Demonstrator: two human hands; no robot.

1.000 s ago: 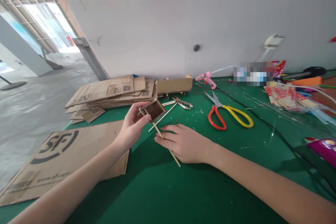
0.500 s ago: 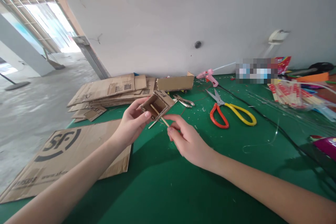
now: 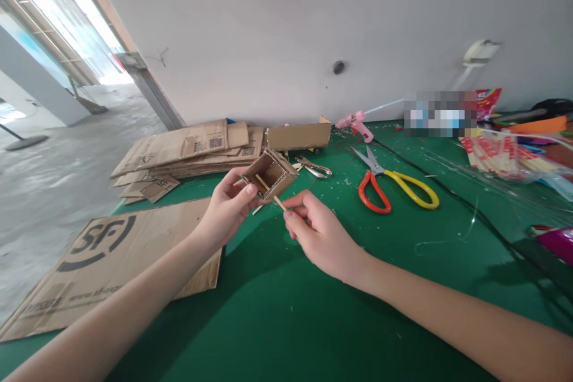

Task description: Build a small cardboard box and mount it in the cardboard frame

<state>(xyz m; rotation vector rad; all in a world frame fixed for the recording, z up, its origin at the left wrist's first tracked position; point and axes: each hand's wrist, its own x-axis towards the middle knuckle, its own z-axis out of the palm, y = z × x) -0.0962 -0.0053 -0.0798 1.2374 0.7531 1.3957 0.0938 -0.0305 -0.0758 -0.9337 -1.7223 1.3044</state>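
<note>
left hand (image 3: 230, 206) pinching cardboard box (image 3: 276, 169), open side tipped near — prob so you can see in | right hand (image 3: 319, 231) gripping stick (image 3: 280, 203) poked through its wall

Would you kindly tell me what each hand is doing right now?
Left hand: closed, holding the small open cardboard box.
Right hand: closed, holding the thin wooden stick that reaches into the box.

Small box (image 3: 286, 178) is brown, stick (image 3: 280, 203) pale yellow; scissors (image 3: 378, 171) bear one red and one yellow handle; glue gun (image 3: 360, 123) is pink, tabletop (image 3: 286, 334) green, cardboard sheet (image 3: 138, 256) brown with black lettering.
</note>
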